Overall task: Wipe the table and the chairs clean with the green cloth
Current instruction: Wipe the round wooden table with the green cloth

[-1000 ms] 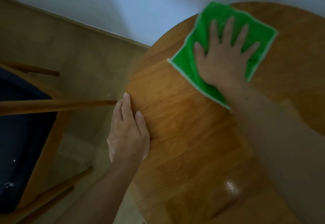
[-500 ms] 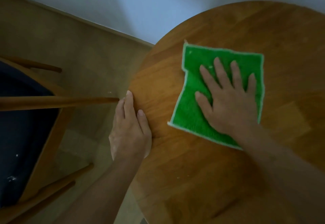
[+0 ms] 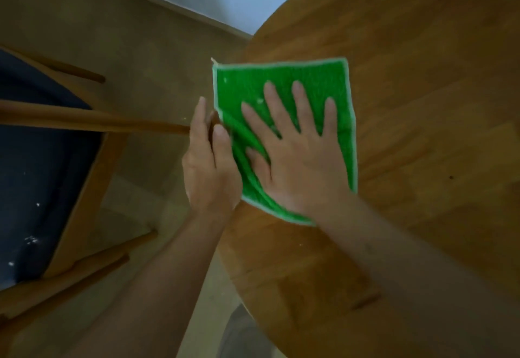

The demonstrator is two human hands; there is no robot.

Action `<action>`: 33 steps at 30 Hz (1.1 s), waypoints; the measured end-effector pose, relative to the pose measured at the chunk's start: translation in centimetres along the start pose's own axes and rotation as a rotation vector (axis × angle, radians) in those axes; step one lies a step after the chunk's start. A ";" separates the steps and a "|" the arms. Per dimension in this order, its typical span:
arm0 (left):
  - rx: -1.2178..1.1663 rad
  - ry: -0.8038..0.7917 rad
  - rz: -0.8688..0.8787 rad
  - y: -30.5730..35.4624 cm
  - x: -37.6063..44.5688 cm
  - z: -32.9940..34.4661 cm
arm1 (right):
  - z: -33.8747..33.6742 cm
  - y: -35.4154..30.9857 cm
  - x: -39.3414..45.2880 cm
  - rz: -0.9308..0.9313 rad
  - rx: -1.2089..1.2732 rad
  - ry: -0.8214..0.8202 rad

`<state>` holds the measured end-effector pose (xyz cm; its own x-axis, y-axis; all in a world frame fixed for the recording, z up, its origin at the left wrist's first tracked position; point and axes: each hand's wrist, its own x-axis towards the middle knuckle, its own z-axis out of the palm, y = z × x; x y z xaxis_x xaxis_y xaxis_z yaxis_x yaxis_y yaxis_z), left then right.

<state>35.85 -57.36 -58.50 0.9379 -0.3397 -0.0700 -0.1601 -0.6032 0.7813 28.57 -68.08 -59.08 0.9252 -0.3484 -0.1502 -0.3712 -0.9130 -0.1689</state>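
Head view, right hand [image 3: 298, 161] flat on green cloth [image 3: 323, 82] overhanging table [image 3: 422, 104] edge, left hand [image 3: 208, 172] flat alongside.

Bare wooden surface [image 3: 422, 104] lies open from twelve through five o'clock of the green cloth [image 3: 284, 82]. At nine o'clock the left hand [image 3: 209, 169] blocks the surface's rim, touching the cloth. Beyond it a chair [image 3: 84, 189] stands close, its rail [image 3: 98, 123] reaching toward that hand; floor [image 3: 140, 56] shows between chair and surface.
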 end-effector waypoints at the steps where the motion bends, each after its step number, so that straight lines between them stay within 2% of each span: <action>1: -0.040 0.010 -0.010 0.0 0.1 -0.1 | 0.5 -0.5 -2.6 -0.028 0.002 -0.018; 3: -0.126 0.000 -0.073 0.1 0.6 -0.4 | 1.3 -1.3 -7.9 -0.078 -0.007 -0.063; 6: -0.344 -0.049 -0.267 -0.1 1.5 -1.2 | 1.6 -1.8 -12.5 -0.127 -0.011 -0.146; 8: -0.495 -0.107 -0.403 -0.4 1.5 -1.8 | 1.4 -1.4 -12.0 -0.116 0.000 -0.147; 10: -0.594 -0.165 -0.501 -1.1 0.9 -2.4 | 0.9 -0.7 -9.3 -0.028 -0.009 -0.104; 15: -0.695 -0.227 -0.541 -2.8 -1.0 -3.2 | 0.0 -1.9 1.6 0.327 -0.008 0.013; 17: -0.726 -0.243 -0.530 -2.7 -1.3 -3.3 | 0.2 -4.0 4.0 0.349 -0.001 0.025; 20: -0.794 -0.240 -0.530 -1.9 -1.4 -3.9 | 0.7 -6.8 2.7 0.221 -0.003 0.018; 23: -0.679 -0.214 -0.499 -1.5 -1.8 -4.7 | 1.1 -8.2 -2.0 0.065 0.019 -0.010; 26: -0.289 -0.227 -0.360 -1.8 -3.6 -5.2 | 1.8 -8.5 -8.4 -0.024 0.035 -0.081; 29: 0.110 -0.328 -0.244 -2.8 -6.8 -5.2 | 2.9 -8.1 -15.8 -0.080 0.027 -0.148; 31: 0.208 -0.349 -0.170 -3.3 -8.8 -4.8 | 3.2 -7.3 -19.1 -0.059 0.040 -0.168; 33: 0.197 -0.337 -0.141 -3.4 -10.3 -4.5 | 3.0 -6.4 -19.9 0.025 0.087 -0.150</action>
<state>28.13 -48.60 -57.64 0.8071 -0.4415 -0.3920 -0.1240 -0.7758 0.6186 12.29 -54.71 -57.98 0.8961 -0.3289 -0.2980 -0.4051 -0.8805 -0.2463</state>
